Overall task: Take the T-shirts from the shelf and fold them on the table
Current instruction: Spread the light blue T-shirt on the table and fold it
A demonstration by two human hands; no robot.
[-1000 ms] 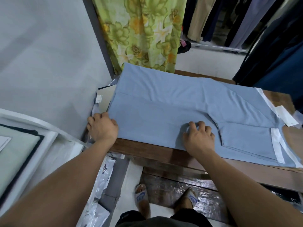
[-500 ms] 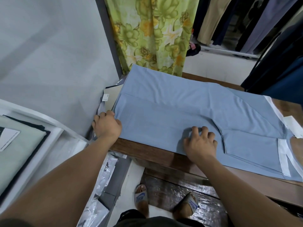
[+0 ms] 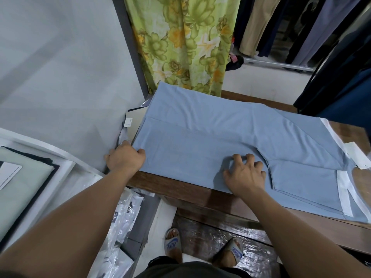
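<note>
Both hands are down on the light blue T-shirt, which is spread flat across the wooden table with its near side already folded over lengthwise. Left hand is at the shirt's bottom-left corner, right at the table edge, fingers curled over the hem with the thumb lying on top of the fabric, so it looks like it's gripping that corner. Right hand sits further along the near edge, just beside the armpit seam, fingers bent and fingertips digging into the cloth, bunching it up a little; looks like a pinch on the folded layer.

The shirt's white-trimmed sleeve and collar end point off to the right, and a white paper tag pokes out by the neck.

Other stuff around: a green floral curtain hangs behind the table, dark clothes hang on the right, and a white shelf on the left holds a folded pale green garment. Plastic-wrapped packs lie on the floor, and the person's sandalled feet show under the table edge.
</note>
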